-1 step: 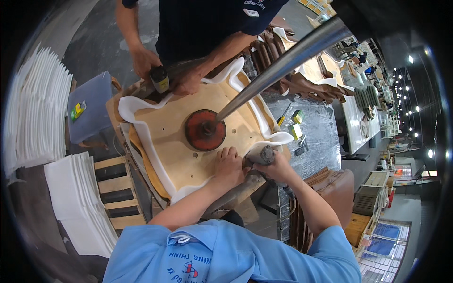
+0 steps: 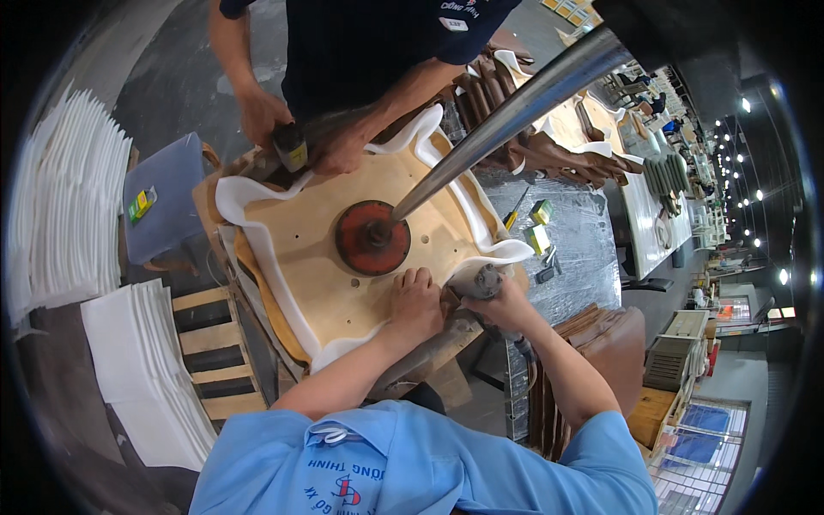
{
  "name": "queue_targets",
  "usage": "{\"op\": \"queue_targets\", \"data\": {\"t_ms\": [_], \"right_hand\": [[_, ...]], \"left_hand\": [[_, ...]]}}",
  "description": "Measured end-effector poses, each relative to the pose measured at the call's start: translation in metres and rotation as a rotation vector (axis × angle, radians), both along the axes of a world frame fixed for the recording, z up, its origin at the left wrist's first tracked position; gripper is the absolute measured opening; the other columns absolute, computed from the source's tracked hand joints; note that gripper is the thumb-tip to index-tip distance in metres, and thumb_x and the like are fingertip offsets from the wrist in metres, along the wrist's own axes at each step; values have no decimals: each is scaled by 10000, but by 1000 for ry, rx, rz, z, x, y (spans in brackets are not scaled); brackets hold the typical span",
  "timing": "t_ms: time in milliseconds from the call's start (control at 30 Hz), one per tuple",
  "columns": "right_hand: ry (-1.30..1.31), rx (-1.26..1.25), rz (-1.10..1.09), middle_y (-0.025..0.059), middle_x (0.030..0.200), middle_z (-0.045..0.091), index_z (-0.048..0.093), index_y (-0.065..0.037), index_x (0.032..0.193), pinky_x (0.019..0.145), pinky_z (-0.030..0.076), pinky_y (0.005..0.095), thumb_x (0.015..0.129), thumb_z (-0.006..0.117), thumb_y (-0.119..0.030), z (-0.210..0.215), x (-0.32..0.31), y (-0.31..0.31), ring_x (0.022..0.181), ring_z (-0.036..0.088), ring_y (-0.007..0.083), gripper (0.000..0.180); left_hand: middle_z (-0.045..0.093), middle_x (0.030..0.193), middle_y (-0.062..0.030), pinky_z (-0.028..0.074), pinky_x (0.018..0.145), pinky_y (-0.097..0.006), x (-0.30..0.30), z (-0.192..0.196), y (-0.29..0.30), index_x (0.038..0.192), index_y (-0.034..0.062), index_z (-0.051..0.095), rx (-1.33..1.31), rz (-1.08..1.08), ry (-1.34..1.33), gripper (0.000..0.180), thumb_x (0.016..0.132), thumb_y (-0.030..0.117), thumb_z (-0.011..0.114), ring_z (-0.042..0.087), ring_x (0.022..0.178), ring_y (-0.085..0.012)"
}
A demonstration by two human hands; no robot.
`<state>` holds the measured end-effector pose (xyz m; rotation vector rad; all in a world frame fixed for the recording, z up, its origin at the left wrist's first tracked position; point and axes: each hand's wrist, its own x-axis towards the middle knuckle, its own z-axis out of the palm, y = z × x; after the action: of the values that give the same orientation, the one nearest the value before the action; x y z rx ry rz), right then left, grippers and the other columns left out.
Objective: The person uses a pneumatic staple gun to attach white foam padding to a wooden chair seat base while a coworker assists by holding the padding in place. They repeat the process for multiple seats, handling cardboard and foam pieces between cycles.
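In front of me lies a pale wooden seat panel (image 2: 300, 275) with white foam (image 2: 275, 287) lapping over its edges. A metal rod ends in a round red press pad (image 2: 373, 238) on the panel's middle. My left hand (image 2: 418, 305) rests on the near edge with curled fingers; what they pinch, if anything, is hidden. My right hand (image 2: 506, 305) is wrapped around a grey staple gun (image 2: 477, 281), its head at the near right corner beside the left hand. Across the panel, a co-worker's hand holds another staple gun (image 2: 290, 148); the co-worker's other hand (image 2: 341, 152) presses the far edge.
Stacked white foam sheets (image 2: 142, 369) stand at left, near a blue-topped stool (image 2: 163, 193) and a wooden pallet (image 2: 210, 348). On the right, a plastic-wrapped table (image 2: 584, 249) bears small green-yellow boxes (image 2: 538, 239) and a yellow cutter (image 2: 512, 218). Brown covers (image 2: 601, 343) pile up near my right arm.
My left hand's thumb has drawn in, away from the staple gun. The staple gun in my right hand has tilted slightly. The co-worker's staple gun has also shifted a little.
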<state>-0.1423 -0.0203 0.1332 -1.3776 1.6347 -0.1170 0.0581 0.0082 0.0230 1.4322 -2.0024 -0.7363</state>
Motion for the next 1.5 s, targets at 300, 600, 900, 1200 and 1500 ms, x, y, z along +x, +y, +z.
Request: {"op": "queue_targets", "data": {"t_ms": [300, 600, 900, 1200, 1500], "right_hand": [[-109, 77, -19, 28, 891, 754, 754, -32, 1259, 563, 549, 312, 948, 881, -185, 6, -3, 11, 620, 653, 113, 369], [-17, -68, 68, 93, 1000, 800, 764, -32, 1288, 637, 604, 330, 895, 934, -252, -12, 3, 4, 694, 728, 156, 482], [-48, -7, 2, 48, 864, 759, 762, -28, 1218, 577, 575, 328, 925, 896, -182, 0, 5, 10, 614, 674, 126, 357], [17, 53, 60, 41, 852, 753, 758, -43, 1265, 572, 565, 326, 938, 885, -189, 11, 14, 15, 605, 659, 125, 380], [55, -96, 88, 82, 971, 796, 749, -20, 1295, 678, 619, 371, 888, 923, -225, -1, 26, 17, 725, 736, 180, 488]], "left_hand": [[604, 1171, -89, 408, 1043, -499, -6, -12, -8, 899, 55, 774, 64, 73, 69, 162, 889, 217, 779, 538, 1191, -328], [621, 1204, -121, 408, 1060, -503, 2, -13, -6, 961, 41, 792, 30, 38, 20, 202, 908, 235, 777, 542, 1227, -346], [617, 1165, -106, 429, 1017, -519, 8, -11, 8, 904, 82, 785, 26, 55, 31, 175, 851, 241, 832, 549, 1186, -345], [605, 1180, -86, 416, 1019, -515, 1, -17, 11, 902, 73, 772, 67, 116, 90, 140, 876, 210, 788, 538, 1191, -328], [631, 1180, -97, 425, 1017, -531, 7, -20, 10, 983, 87, 749, -2, 129, 112, 188, 881, 230, 815, 564, 1173, -350]]}}
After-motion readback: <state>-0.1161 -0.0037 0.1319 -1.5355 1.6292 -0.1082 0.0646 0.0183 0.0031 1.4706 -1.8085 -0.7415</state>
